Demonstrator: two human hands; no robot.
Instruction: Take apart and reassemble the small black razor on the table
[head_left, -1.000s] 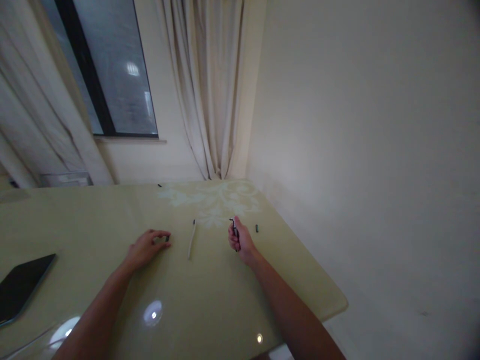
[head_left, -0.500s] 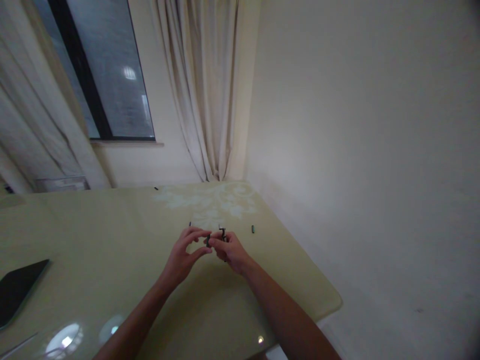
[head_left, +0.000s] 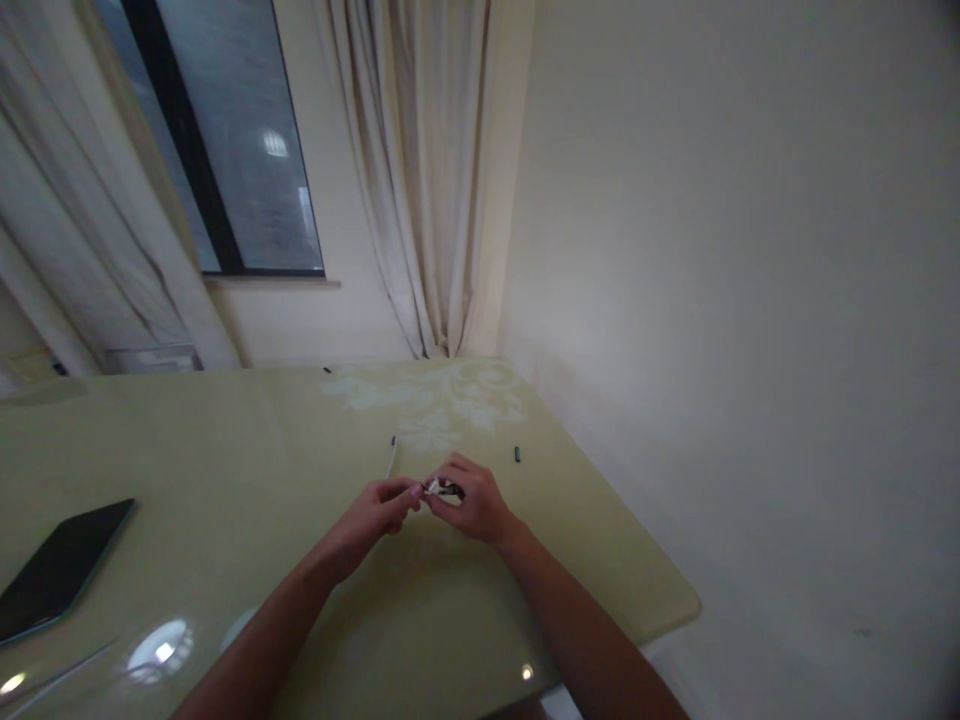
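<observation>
My right hand (head_left: 472, 500) is curled around a small silver-and-dark object (head_left: 444, 489), whose kind is too small to make out. Its bright end points left, toward my left hand (head_left: 390, 503). The thumb and fingers of that left hand are pinched together at the bright end; whatever is between them is hidden. Both hands are held close together above the pale green table. Just behind them lies a thin white stick (head_left: 391, 456) with a dark tip, partly covered by the left hand.
Right of my hands a small dark rectangular piece (head_left: 517, 454) lies on the table (head_left: 247, 460). Another small dark piece (head_left: 327, 370) is at the far edge. A flat black tablet-like slab (head_left: 64, 570) rests at the left. A wall (head_left: 675, 350) borders the table's right side.
My right hand has turned, and the silver-and-dark object now points left instead of standing up. The left fingers have closed to a pinch; the dark piece between them no longer shows.
</observation>
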